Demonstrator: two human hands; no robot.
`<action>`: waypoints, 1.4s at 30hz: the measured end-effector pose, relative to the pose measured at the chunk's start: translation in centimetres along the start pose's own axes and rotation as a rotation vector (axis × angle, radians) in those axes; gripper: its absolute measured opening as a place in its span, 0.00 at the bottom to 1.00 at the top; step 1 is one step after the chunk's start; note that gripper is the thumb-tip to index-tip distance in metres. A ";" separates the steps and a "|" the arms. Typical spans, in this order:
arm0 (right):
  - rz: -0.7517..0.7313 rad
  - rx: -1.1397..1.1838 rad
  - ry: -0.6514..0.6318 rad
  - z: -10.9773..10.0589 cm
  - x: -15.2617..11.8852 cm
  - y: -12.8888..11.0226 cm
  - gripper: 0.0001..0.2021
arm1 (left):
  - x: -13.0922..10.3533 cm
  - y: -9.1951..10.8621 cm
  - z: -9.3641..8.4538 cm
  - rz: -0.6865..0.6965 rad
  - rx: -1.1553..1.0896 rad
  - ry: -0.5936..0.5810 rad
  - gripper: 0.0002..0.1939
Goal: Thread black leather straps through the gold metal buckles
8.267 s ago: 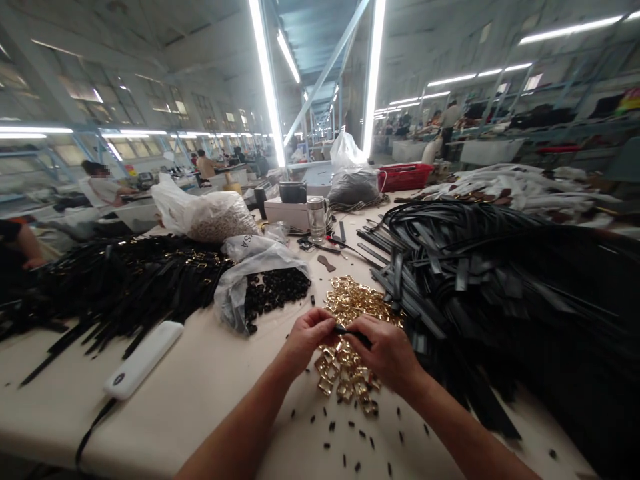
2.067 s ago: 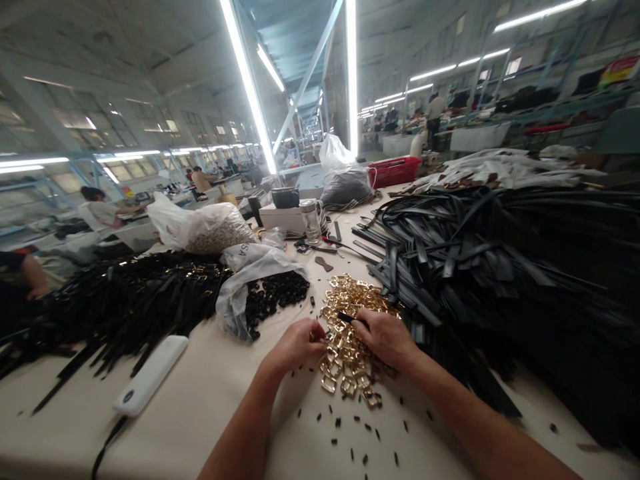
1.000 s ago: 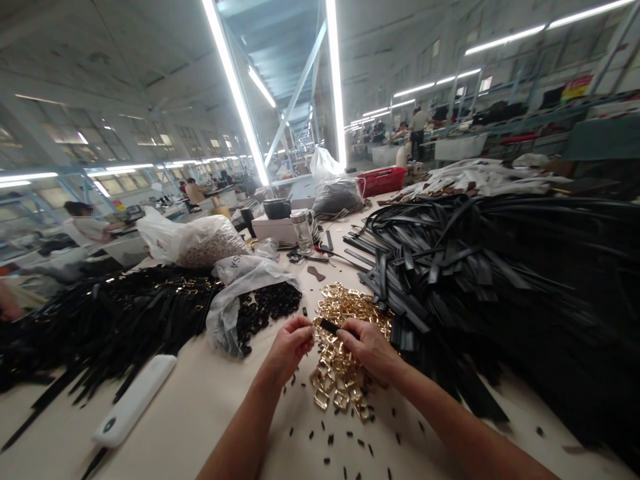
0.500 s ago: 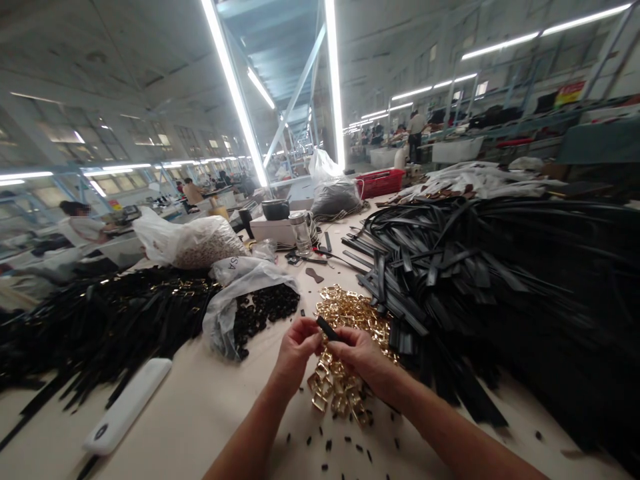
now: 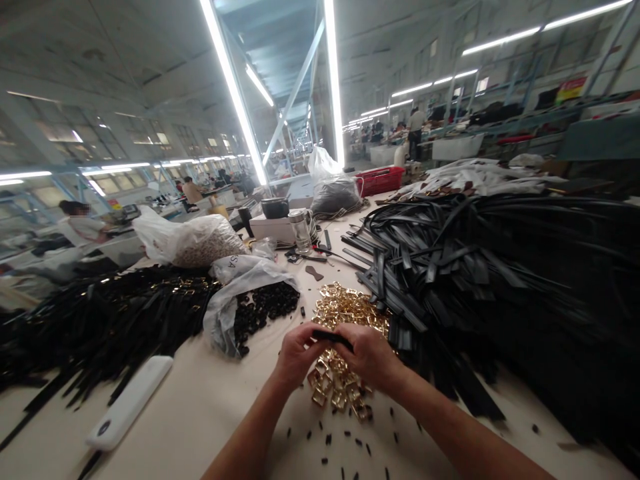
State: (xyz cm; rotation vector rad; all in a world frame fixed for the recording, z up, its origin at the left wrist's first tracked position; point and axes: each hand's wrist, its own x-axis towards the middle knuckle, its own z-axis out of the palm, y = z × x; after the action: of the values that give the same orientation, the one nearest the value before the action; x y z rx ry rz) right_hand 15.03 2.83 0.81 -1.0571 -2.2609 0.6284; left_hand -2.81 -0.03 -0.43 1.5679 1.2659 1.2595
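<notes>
Between my two hands a short black strap end [image 5: 332, 337] is stretched, above a heap of gold metal buckles [image 5: 345, 303]. My left hand [image 5: 295, 350] is closed on its left end, thumb below and fingers above. My right hand [image 5: 367, 353] pinches the other end. Whether a buckle sits on the strap is hidden by my fingers. Small black loops [image 5: 329, 439] lie scattered on the table just in front of the heap.
Black straps [image 5: 415, 267] are piled high on the right, and straps with buckles [image 5: 125, 307] lie on the left. An opened plastic bag [image 5: 220, 327] spills small black pieces. A white elongated device [image 5: 130, 403], a glass jar [image 5: 300, 232] and a red basket [image 5: 380, 180] stand around.
The strap piece has turned from slanting upward to nearly flat between my hands. My right hand's fingers have curled further over it, and both hands remain above the buckles.
</notes>
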 end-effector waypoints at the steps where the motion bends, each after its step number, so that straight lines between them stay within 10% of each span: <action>1: -0.006 -0.014 -0.010 0.1 0.0 0.0 0.06 | 0.0 -0.1 -0.2 0.023 0.053 -0.015 0.09; 21: 0.010 0.177 -0.047 1.2 0.1 0.4 0.12 | 0.8 -1.1 0.1 -0.364 -0.723 0.268 0.14; 42: 0.058 0.189 -0.013 1.0 0.1 0.5 0.13 | 0.3 -1.0 0.8 -0.376 -0.761 0.032 0.12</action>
State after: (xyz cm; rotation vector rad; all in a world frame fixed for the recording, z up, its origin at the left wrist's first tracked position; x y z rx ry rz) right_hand 14.53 3.02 -0.21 -1.0305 -2.1397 0.8569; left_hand -2.24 0.55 -1.53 0.7327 0.8782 1.2995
